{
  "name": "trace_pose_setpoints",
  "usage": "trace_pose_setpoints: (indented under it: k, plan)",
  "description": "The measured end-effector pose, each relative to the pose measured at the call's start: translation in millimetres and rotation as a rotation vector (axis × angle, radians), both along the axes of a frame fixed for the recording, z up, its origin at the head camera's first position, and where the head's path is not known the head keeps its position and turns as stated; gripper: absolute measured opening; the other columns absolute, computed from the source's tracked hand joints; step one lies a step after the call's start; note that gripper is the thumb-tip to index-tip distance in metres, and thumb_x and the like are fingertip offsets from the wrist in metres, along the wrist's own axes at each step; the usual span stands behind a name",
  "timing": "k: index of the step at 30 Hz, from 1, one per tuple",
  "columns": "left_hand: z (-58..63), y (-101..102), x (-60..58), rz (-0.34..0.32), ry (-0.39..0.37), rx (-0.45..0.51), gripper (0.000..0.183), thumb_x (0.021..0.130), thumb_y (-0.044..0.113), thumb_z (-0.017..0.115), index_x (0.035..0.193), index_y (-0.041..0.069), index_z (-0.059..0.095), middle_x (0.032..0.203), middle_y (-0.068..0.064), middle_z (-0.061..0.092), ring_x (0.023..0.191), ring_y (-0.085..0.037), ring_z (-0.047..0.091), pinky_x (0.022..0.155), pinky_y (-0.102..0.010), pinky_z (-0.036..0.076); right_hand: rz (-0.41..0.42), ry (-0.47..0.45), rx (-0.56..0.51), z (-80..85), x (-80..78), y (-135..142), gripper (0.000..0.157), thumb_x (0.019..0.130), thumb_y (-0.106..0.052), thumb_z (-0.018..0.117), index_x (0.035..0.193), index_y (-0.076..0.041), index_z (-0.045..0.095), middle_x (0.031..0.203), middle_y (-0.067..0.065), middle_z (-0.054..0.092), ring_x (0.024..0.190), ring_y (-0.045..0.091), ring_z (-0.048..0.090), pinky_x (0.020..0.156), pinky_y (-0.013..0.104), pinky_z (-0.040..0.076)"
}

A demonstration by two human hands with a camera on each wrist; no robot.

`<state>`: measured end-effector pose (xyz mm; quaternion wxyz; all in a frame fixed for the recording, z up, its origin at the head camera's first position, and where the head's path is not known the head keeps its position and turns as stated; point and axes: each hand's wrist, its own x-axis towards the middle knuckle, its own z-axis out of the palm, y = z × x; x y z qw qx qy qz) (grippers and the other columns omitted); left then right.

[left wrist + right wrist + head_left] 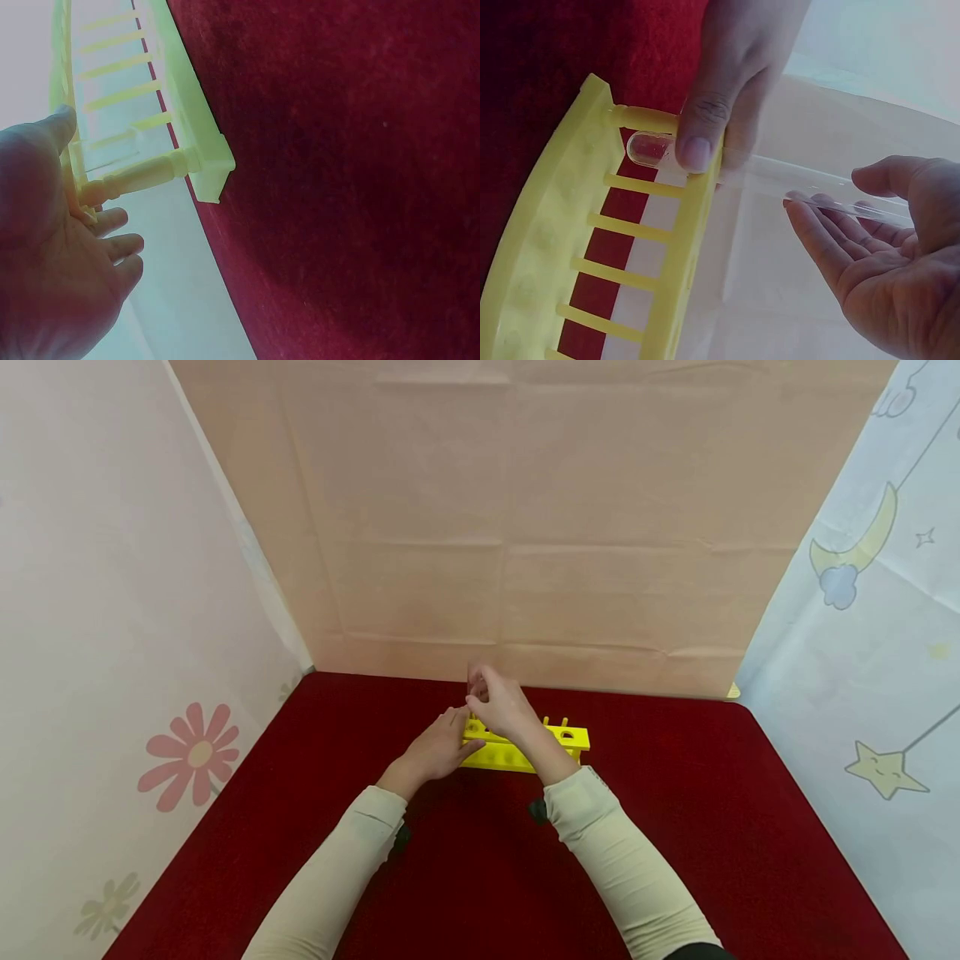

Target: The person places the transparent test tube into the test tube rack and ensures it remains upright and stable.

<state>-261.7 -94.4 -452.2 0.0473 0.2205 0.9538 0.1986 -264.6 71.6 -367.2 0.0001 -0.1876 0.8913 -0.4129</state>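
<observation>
Table: dark-red top, rounded corner at 2 o'clock. 1 yellow rack stands directly on it, toward 12 o'clock, short of far edge, long axis roughly 9 to 3 o'clock.

The sleeved left forearm and the sleeved right forearm are being stretched forward and angled inward, the hands being brought close together. With the left hand, a grip is being made, its thumb being set opposite its bent fingers. The right hand is being held higher, its back being shown to the head camera; its fingers are being bent gently, its thumb being held apart from them.
</observation>
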Motion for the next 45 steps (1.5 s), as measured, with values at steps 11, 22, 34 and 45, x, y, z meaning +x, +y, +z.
trace_pose_setpoints:
  k: [11,22,34,45]
  plan:
    - [-1.5,2,-0.8,-0.01,0.004,-0.027,0.081,0.105,0.053,0.043,0.162,0.003,0.014,0.164,-0.016,0.026,0.153,-0.033,0.021,0.124,-0.046,0.021,-0.005,-0.011,0.04,-11.6,-2.8,0,0.016,0.099,-0.015,0.063,0.112,-0.013,0.055,0.106,0.005,0.067,0.1,0.022,0.065,0.084,0.038,0.056]
    - [-3.0,2,-3.6,-0.024,0.026,-0.014,0.07,0.105,0.049,0.047,0.157,0.008,0.026,0.156,-0.014,0.037,0.15,-0.032,0.028,0.122,-0.048,0.027,-0.022,-0.035,0.053,-26.3,-2.7,-2,0.019,0.098,-0.015,0.064,0.115,-0.012,0.055,0.106,0.005,0.069,0.099,0.022,0.065,0.084,0.038,0.056]
    - [-3.2,1,-4.7,-0.022,0.019,-0.02,0.073,0.105,0.051,0.045,0.161,0.011,0.021,0.158,-0.014,0.035,0.152,-0.035,0.024,0.122,-0.05,0.025,-0.025,-0.03,0.068,-29.1,-3.7,0,0.019,0.099,-0.018,0.064,0.114,-0.013,0.055,0.108,0.006,0.069,0.097,0.022,0.065,0.083,0.037,0.056]
    - [-2.6,1,-4.0,-0.024,0.03,-0.032,0.072,0.105,0.051,0.045,0.16,0.01,0.022,0.157,-0.014,0.035,0.151,-0.033,0.027,0.121,-0.049,0.028,-0.018,-0.043,0.071,-27.2,-2.6,1,0.021,0.1,-0.02,0.065,0.117,-0.013,0.056,0.109,0.006,0.069,0.098,0.022,0.065,0.084,0.038,0.056]
